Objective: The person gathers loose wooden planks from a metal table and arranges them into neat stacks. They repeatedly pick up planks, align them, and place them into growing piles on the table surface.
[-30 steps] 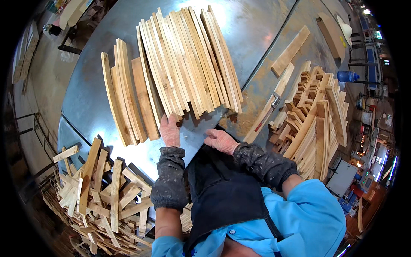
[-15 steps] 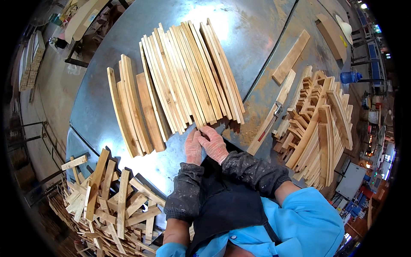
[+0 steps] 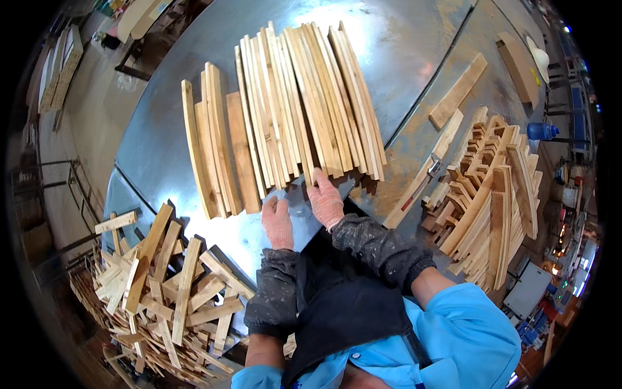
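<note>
A row of long, pale wooden slats lies side by side on the metal table, their near ends toward me. Both my hands wear pinkish knit gloves. The fingertips of my right hand are stretched forward against the near ends at the middle of the row, by a narrow dark gap between slats. Just below the ends at the row's left part is my left hand, fingers pointing forward and slightly apart, holding nothing. Left of the main row stand a few spaced slats, one of them a wider, browner board.
At lower left is a large jumbled heap of wooden offcuts. On the right, a stack of wood pieces stands near a clamp-like metal fitting on a long strip. Beyond it lies a single board. A seam crosses the metal table.
My hands, close together before, have parted: the left moved left, the right forward to the slat ends. A dark gap now shows between slats mid-row. The whole view has shifted slightly.
</note>
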The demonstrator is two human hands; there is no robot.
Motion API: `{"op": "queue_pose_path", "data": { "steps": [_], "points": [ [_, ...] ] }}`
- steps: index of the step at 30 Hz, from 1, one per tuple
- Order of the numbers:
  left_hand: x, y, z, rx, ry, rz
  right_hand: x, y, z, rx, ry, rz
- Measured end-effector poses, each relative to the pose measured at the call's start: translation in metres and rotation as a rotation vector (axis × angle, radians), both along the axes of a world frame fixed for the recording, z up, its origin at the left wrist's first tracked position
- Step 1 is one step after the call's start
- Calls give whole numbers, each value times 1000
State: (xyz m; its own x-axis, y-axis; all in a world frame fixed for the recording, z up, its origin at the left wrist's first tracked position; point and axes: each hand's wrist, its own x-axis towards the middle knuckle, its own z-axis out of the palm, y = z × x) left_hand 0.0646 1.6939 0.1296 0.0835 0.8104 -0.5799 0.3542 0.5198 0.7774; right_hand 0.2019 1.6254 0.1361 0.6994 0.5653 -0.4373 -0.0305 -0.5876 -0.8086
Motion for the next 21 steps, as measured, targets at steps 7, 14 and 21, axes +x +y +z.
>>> {"op": "queue_pose_path", "data": {
  "steps": [7, 14, 21],
  "points": [
    [13, 17, 7, -238, -239, 187, 4, 21, 13, -200, 32, 1],
    [11, 11, -14, -228, -340, 94, 4, 26, 10, -73, -129, -66],
    [16, 6, 15, 37, -242, -50, 19, 18, 60, -49, -565, 136]
  ]
}}
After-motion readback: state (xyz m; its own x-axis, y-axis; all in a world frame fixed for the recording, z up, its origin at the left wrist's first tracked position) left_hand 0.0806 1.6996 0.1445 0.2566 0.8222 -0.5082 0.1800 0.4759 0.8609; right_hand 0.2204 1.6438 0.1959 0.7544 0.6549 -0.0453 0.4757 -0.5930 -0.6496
